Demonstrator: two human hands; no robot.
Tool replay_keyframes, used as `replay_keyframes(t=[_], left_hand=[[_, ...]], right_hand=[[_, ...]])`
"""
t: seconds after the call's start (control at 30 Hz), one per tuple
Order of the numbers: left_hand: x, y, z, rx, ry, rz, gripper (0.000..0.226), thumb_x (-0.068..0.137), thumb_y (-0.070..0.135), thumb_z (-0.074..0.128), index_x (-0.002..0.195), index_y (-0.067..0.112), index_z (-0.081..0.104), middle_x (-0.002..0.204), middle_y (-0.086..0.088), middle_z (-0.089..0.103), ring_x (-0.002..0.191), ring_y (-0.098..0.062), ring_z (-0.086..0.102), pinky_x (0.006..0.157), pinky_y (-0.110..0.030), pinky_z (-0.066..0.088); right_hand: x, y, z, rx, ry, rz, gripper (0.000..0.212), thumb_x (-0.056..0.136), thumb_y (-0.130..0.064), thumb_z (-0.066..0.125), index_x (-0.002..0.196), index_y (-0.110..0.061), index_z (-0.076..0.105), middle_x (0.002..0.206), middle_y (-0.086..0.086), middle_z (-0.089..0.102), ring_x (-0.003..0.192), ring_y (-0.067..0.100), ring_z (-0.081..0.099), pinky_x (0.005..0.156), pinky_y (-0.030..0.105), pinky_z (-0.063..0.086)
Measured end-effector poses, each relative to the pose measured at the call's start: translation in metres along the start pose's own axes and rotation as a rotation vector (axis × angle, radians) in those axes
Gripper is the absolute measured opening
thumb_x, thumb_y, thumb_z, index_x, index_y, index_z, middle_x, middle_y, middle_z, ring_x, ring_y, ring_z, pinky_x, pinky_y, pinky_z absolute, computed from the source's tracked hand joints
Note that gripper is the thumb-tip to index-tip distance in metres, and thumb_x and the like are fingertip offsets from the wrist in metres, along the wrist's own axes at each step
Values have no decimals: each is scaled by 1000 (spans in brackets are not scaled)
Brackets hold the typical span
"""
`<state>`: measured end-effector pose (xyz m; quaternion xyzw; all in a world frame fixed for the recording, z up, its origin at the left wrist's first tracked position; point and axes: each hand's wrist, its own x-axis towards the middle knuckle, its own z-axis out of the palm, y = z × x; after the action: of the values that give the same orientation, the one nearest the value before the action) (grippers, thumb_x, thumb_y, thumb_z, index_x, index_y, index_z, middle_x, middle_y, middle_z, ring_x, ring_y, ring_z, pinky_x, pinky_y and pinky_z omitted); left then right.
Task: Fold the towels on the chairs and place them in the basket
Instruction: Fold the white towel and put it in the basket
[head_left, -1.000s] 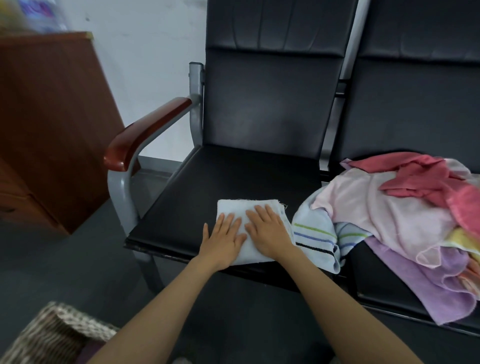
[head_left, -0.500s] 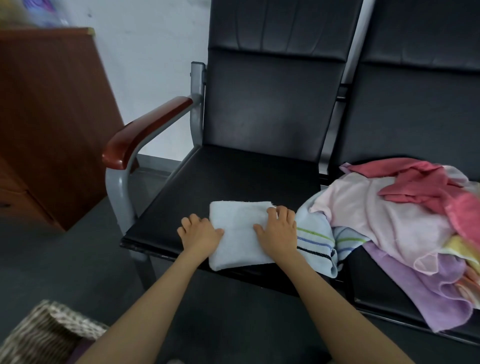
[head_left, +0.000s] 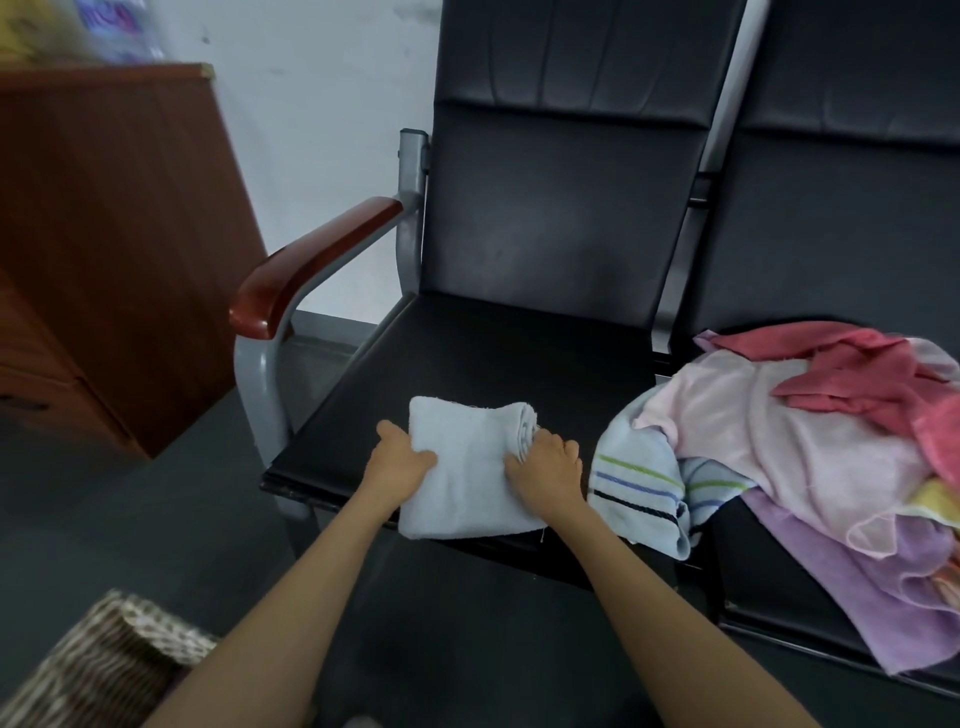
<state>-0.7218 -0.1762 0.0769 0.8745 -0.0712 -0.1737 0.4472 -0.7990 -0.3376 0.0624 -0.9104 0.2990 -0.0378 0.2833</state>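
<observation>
A folded white towel (head_left: 470, 473) lies at the front of the black chair (head_left: 467, 353), its near edge hanging just over the seat's lip. A person takes it by both sides: the left hand (head_left: 397, 465) is curled round the left edge with the thumb on top, and the right hand (head_left: 548, 462) is curled into the right edge, where the layers show loose and rolled. The basket (head_left: 104, 660) sits on the floor below and to the left of the chair. A heap of towels (head_left: 779, 441) waits unfolded on the seat to the chair's right, with a striped towel (head_left: 639, 488) spilling across just beside the right hand. The likely trouble comes on the lift — if the right fingers catch only the top layers, the fold could sag open on the way to the basket. The striped towel, lying so close, could also be snagged and dragged off the chair.
</observation>
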Motion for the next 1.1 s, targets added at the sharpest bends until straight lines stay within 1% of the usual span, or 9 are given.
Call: replay_keyframes(t=[0.1,0.2,0.3,0.4,0.5,0.6,0.83,0.97,1.1], left_hand=[[-1,3,-9,-430,-79,-1,45,91,13,57,126,25,31,113,-6,53,99,-22,57,71,-31,50],[-5,10,-20,-649,-211,24,28,94,8,54,116,24,61,122,-3,56,109,-19,57,82,-32,51],[-8,17,-25,-643,-357,106,30,91,5,57,111,24,69,126,-1,58,113,-16,57,87,-29,51],[-10,17,-26,-408,-332,241,52,82,2,67,121,36,59,131,4,51,115,-13,53,96,-33,49],[-14,19,-20,-46,-170,370,66,85,13,67,138,41,39,121,3,43,103,-6,48,85,-19,44],[-21,21,-8,185,-37,478,65,90,22,61,146,33,29,108,4,37,89,-5,43,73,-13,36],[-52,40,-1,498,153,671,41,91,28,58,129,17,48,106,-2,44,96,-16,47,78,-26,44],[-76,57,-14,323,166,638,34,74,22,71,105,16,59,107,1,41,95,-12,46,78,-17,43],[-113,79,-49,-109,13,585,26,72,19,72,94,18,57,96,6,62,84,-3,57,69,-15,46]], right_hand=[[-5,1,-18,529,-30,39,42,96,-24,47,132,-15,27,120,7,53,92,18,52,82,34,43],[-6,4,-37,681,18,-85,43,99,-25,43,138,-38,30,115,-8,46,102,14,50,90,32,38],[-7,9,-50,706,14,-204,27,100,-22,39,118,-34,56,117,-17,53,108,2,49,99,28,37],[-11,21,-63,791,-163,-277,24,94,-22,57,116,-32,61,122,-17,53,109,2,51,88,21,46],[-12,35,-69,629,-234,-321,52,80,-17,74,124,-37,54,132,-16,47,119,5,47,95,24,47],[-14,40,-70,349,-60,-373,62,79,-15,74,131,-34,47,129,-10,49,116,7,47,95,19,40],[-38,41,-97,59,181,-448,36,87,-22,65,122,-22,56,108,-1,53,96,13,52,72,9,37],[-53,36,-122,-5,215,-481,30,83,-21,68,113,-21,62,105,-2,43,100,14,42,86,27,41],[-79,16,-163,359,129,-469,22,77,-14,74,94,-21,61,115,-6,44,109,11,40,91,24,36]])
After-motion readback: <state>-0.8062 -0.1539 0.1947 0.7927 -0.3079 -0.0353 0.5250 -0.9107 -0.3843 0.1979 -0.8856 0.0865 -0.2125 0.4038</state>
